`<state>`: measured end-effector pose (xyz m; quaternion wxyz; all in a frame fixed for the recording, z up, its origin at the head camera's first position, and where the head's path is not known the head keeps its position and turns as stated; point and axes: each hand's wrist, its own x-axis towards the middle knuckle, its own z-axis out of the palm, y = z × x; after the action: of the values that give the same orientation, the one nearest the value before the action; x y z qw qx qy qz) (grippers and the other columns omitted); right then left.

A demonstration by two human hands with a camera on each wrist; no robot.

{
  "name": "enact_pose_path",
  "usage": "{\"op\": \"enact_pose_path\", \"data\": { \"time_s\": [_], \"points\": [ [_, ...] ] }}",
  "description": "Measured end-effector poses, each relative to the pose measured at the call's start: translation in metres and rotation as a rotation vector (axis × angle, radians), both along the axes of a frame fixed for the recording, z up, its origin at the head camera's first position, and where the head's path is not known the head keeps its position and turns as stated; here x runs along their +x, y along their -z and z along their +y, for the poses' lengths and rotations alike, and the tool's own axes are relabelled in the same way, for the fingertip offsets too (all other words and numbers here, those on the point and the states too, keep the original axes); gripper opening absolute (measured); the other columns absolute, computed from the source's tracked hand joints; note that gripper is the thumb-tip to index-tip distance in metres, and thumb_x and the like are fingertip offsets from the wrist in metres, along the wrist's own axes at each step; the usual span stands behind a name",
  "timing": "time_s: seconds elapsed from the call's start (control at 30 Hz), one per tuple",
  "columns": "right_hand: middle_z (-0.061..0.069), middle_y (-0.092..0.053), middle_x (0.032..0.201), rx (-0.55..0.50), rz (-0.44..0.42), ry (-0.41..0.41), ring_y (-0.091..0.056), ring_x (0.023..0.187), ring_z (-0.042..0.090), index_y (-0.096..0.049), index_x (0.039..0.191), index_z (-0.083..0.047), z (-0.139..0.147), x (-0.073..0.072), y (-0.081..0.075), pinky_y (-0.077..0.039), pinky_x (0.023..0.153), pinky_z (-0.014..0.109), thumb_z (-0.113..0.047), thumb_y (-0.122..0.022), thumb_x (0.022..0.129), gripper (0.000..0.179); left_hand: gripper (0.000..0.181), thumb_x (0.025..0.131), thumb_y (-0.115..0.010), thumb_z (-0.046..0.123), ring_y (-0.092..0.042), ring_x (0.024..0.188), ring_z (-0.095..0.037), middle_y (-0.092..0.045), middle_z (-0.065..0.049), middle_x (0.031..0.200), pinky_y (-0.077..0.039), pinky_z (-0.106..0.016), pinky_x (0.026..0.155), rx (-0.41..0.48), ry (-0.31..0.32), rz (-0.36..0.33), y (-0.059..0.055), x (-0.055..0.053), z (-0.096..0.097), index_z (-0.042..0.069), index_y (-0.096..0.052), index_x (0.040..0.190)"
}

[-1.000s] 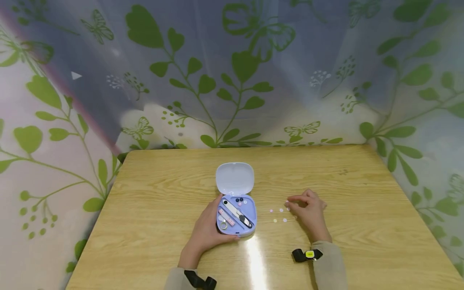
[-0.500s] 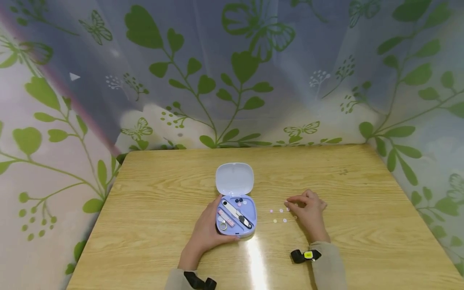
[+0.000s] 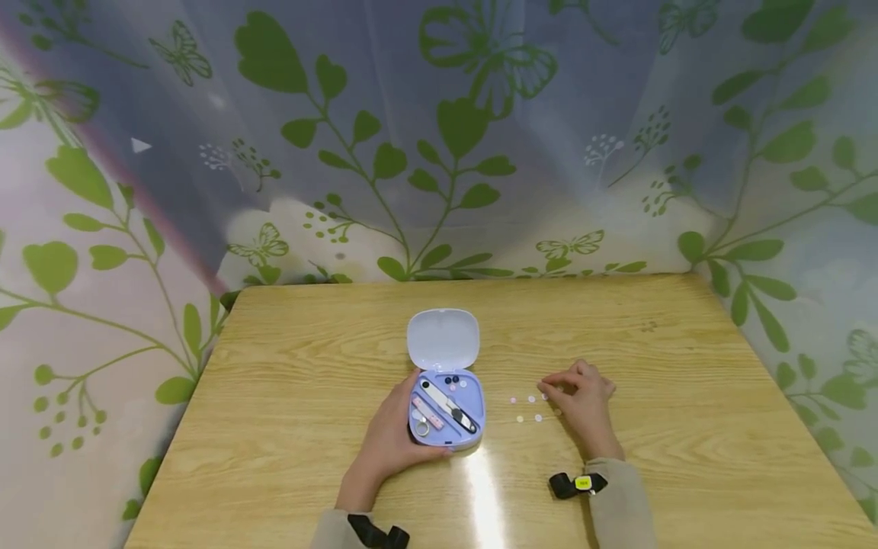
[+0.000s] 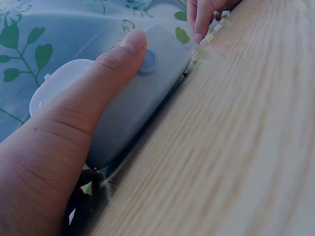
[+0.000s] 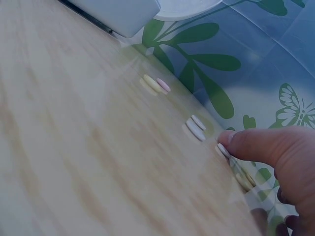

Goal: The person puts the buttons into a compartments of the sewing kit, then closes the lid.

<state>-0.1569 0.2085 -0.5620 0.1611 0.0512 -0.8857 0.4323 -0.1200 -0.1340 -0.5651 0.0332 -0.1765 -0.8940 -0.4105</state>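
Observation:
A lilac sewing kit box point(image 3: 469, 400) stands with its white lid point(image 3: 443, 339) swung up. My left hand point(image 3: 391, 435) grips the box from the left, with the thumb along its front wall, where a round blue catch point(image 4: 149, 61) shows in the left wrist view. Inside lie black-and-white thread snips point(image 3: 449, 408), a pink-patterned strip point(image 3: 428, 413), a silvery ring point(image 3: 422, 427) and several buttons point(image 3: 453, 380). My right hand point(image 3: 586, 400) pinches a small white button point(image 5: 222, 150) with thumb and forefinger; whether it is lifted I cannot tell.
Between box and right hand, several loose buttons lie on the wooden table point(image 3: 288, 396), among them a yellow button point(image 3: 520, 418), a pink button point(image 3: 513, 400) and a white button point(image 3: 538, 418). A leaf-patterned curtain point(image 3: 384, 91) hangs behind the table.
Almost nothing differs. My right hand stays at the same buttons with its fingertips together, having shifted only very slightly; my left hand keeps its grip on the box.

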Motion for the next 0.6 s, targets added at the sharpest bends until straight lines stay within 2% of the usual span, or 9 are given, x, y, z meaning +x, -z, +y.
{"op": "enact_pose_path", "data": {
  "time_s": [0.13,0.6],
  "points": [
    [0.0,-0.045,0.074,-0.006,-0.002,0.0,-0.039,0.077,0.02,-0.078,0.08,-0.011,-0.0008,-0.0001,-0.0008,-0.011,0.093,0.057,-0.01,-0.087,0.075,0.01,0.137,0.054,-0.088,0.067,-0.035,0.142,-0.021,-0.034,0.002,0.157,-0.031,-0.045,0.115,-0.002,-0.001,-0.018,-0.0004,-0.0005,0.0,0.025,-0.013,0.16],
    [0.001,-0.044,0.073,-0.015,0.012,-0.007,-0.038,0.075,0.019,-0.078,0.08,-0.01,-0.0008,0.0006,-0.0022,-0.012,0.091,0.056,-0.009,-0.087,0.075,0.01,0.137,0.053,-0.088,0.068,-0.038,0.14,-0.024,-0.036,0.0,0.156,-0.034,-0.047,0.113,0.015,0.002,0.016,0.0002,0.0,0.0006,0.023,-0.015,0.16]
  ]
}}
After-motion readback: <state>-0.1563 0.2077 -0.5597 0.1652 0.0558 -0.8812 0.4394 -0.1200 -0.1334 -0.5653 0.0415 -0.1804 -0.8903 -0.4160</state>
